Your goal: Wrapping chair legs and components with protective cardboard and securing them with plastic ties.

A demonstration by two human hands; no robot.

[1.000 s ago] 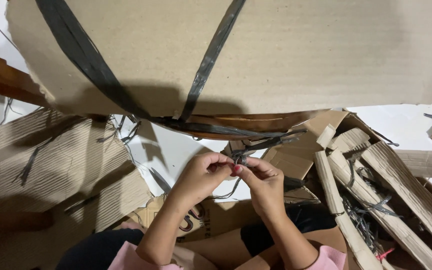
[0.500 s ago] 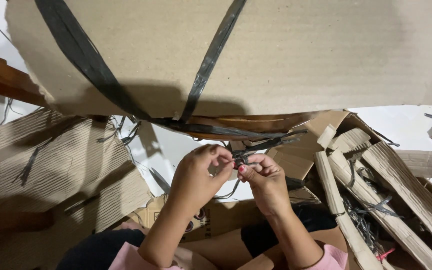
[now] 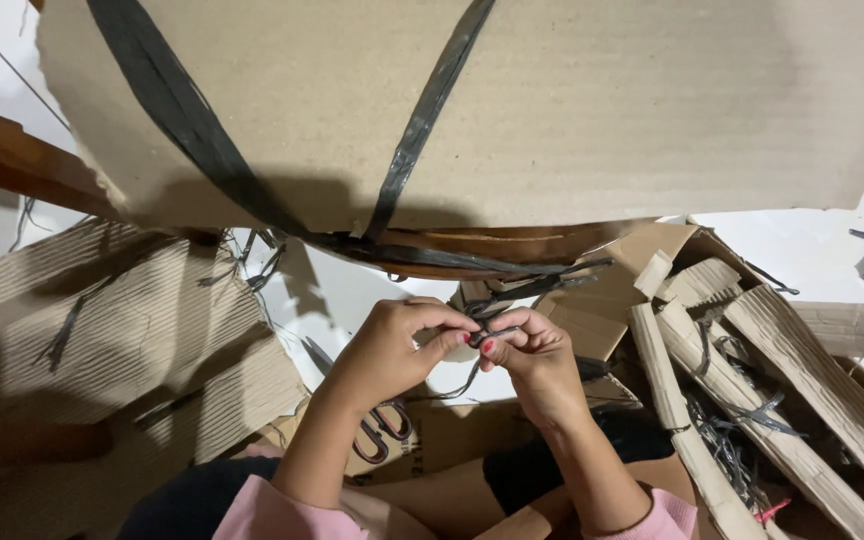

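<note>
Seen from above, the left hand (image 3: 392, 345) and right hand (image 3: 537, 355) meet fingertip to fingertip, both pinching a thin black plastic strap (image 3: 497, 330) just under a large strapped brown cardboard bundle (image 3: 572, 100). Red-handled scissors (image 3: 382, 435) lie below the left wrist.

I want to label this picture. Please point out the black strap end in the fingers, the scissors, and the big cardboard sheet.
black strap end (image 3: 497, 332), head view, part between fingertips
scissors (image 3: 382, 432), head view, handle loops
big cardboard sheet (image 3: 632, 100), head view, bare face
</note>
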